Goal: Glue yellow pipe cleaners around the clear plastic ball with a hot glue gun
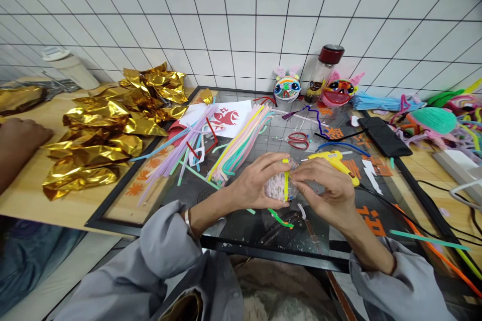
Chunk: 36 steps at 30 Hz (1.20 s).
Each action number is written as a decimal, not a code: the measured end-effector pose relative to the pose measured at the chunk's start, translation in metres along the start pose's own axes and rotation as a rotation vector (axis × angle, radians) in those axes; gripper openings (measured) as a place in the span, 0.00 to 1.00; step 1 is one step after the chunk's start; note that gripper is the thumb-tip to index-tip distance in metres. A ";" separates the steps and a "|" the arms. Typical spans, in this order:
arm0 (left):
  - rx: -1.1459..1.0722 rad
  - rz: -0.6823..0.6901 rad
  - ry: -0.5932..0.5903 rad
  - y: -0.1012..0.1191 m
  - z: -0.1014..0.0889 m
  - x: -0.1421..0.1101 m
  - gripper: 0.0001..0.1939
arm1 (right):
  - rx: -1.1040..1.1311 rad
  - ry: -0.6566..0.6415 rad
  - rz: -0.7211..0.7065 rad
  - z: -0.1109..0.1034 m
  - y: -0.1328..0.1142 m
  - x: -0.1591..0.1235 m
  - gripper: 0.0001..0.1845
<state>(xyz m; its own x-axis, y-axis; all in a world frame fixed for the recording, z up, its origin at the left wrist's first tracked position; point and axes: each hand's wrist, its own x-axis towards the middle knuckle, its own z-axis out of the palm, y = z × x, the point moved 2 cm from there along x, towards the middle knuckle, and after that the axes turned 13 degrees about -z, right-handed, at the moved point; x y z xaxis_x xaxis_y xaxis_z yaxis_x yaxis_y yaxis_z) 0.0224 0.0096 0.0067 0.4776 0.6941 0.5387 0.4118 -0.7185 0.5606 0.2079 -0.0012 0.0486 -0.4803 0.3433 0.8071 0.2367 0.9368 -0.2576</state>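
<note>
A round, whitish ball [276, 186] with a bright yellow strip [286, 180] running over it is held above the table. My left hand [253, 180] wraps round its left side, with the thumb below and the fingers over the top. At the ball's right side, the fingertips of my right hand [327, 188] are pinched together against its edge; whatever lies between them is hidden. Behind my right hand lies a yellow hot glue gun [337, 161], partly covered by the fingers. Below the ball are a green pipe cleaner piece [279, 218] and a short pale piece [302, 211].
Pipe cleaners in bundles [244, 140], red-handled scissors [297, 140] and a black phone [384, 136] lie beyond my hands. Two decorated animal heads [286, 85] stand by a bottle [324, 72] near the wall. Gold foil [109, 130] and another person's hand [24, 135] are at left.
</note>
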 end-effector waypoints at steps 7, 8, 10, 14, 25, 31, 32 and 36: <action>-0.123 -0.184 0.076 -0.006 0.002 0.001 0.40 | -0.006 0.051 0.077 -0.002 0.004 -0.002 0.12; -0.168 -0.249 0.090 -0.007 0.001 0.001 0.41 | -0.021 0.085 0.113 -0.005 0.008 -0.003 0.12; -0.259 -0.400 0.105 -0.008 0.000 0.002 0.41 | -0.057 0.177 0.202 -0.010 0.017 -0.008 0.11; -0.398 -0.640 0.066 -0.005 -0.002 0.004 0.40 | -0.038 0.406 0.388 -0.025 0.042 -0.021 0.09; -0.446 -0.743 0.079 -0.007 -0.002 0.002 0.40 | -0.152 0.519 0.562 -0.048 0.075 -0.037 0.07; -0.393 -0.731 0.110 -0.008 -0.004 0.002 0.40 | -0.383 0.318 0.633 -0.060 0.091 -0.047 0.11; -0.384 -0.728 0.116 -0.008 -0.004 0.003 0.40 | -0.431 0.255 0.674 -0.061 0.091 -0.048 0.12; -0.343 -0.722 0.142 -0.009 -0.005 0.004 0.39 | -0.656 -0.156 0.890 -0.059 0.085 -0.046 0.18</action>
<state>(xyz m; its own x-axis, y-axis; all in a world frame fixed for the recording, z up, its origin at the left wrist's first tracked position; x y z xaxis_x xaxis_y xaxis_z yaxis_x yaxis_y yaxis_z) 0.0168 0.0188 0.0070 0.0721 0.9969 0.0326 0.3090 -0.0534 0.9496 0.2994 0.0584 0.0211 -0.0073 0.9221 0.3870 0.9272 0.1512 -0.3427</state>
